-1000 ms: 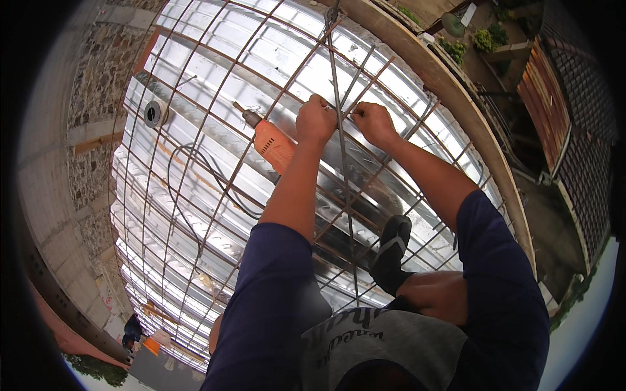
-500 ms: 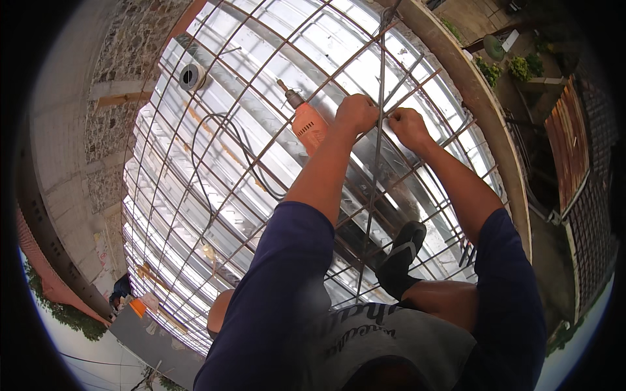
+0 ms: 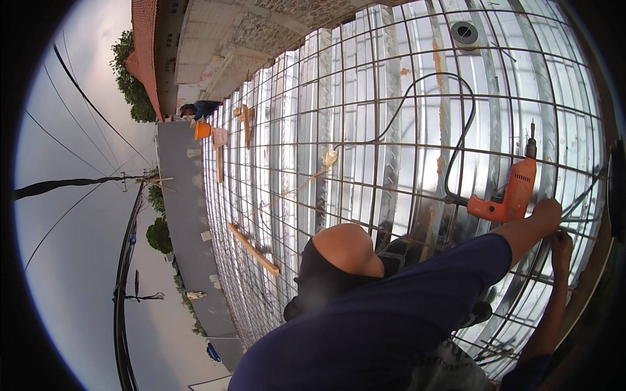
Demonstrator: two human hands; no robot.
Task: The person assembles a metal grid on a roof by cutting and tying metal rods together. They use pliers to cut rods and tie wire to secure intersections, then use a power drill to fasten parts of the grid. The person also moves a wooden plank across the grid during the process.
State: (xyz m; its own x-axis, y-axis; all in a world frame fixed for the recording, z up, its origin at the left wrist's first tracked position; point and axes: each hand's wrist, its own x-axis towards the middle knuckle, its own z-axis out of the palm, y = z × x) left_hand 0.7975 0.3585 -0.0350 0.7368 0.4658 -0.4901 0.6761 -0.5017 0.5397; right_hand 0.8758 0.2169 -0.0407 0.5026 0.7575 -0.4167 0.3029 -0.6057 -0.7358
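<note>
My left hand (image 3: 546, 212) is closed at the right side of the view, just beyond the orange power drill (image 3: 520, 188). Close below it, my right hand (image 3: 561, 246) is also closed. Both are at the dark steel bars of the rebar mesh (image 3: 508, 98); whatever is between the fingers is too small to make out. The drill lies on the mesh with its bit pointing away from me, nobody holding it. From its handle a dark cable (image 3: 471, 111) loops left to a pale plug connection (image 3: 330, 158).
Shiny corrugated metal decking (image 3: 365, 65) lies under the mesh. A wire spool (image 3: 466, 45) sits at the far right. Wooden strips, one a loose batten (image 3: 253, 249), lie to the left. Another person (image 3: 206, 109) is beside an orange bucket (image 3: 203, 131) by the grey wall (image 3: 186, 215).
My view has swung left, so the drill and both hands now appear at the right side. The hands stay closed and close together at the bars.
</note>
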